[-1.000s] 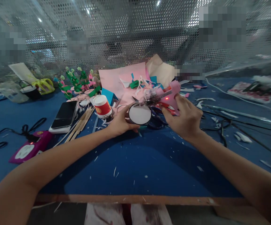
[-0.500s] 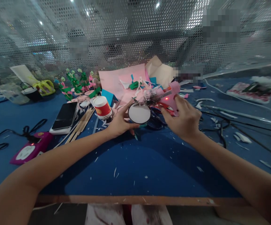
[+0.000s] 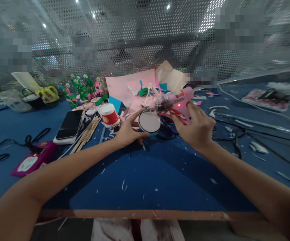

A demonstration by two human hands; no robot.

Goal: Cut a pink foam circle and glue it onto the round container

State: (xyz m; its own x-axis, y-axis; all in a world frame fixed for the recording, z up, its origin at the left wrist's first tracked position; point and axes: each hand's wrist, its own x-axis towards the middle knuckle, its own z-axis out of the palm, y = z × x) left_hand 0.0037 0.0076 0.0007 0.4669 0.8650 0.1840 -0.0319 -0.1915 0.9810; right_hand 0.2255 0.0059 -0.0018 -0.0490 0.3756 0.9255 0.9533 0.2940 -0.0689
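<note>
My right hand (image 3: pixel 196 125) is wrapped round a pink glue gun (image 3: pixel 182 104) with a small red light glowing on its side. The gun's nozzle end points left, at the upper rim of a round white piece with a dark edge (image 3: pixel 150 122). My left hand (image 3: pixel 129 132) grips that round piece from the left, thumb below and fingers behind, its face turned toward me. Just left of this hand, a red and white paper cup (image 3: pixel 109 115) stands upside down. What lies behind the round piece is partly hidden.
Pink paper (image 3: pixel 129 87) and coloured scraps lie behind my hands. To the left are wooden sticks (image 3: pixel 86 134), a phone (image 3: pixel 69 124), a purple power strip (image 3: pixel 33 159) and paper flowers (image 3: pixel 84 88). Black cables (image 3: pixel 238 140) run along the right. A perforated metal screen (image 3: pixel 145 30) stands behind.
The round white piece has tilted and shifted slightly right in my left hand. The glue gun stays at its rim, nearly unmoved.
</note>
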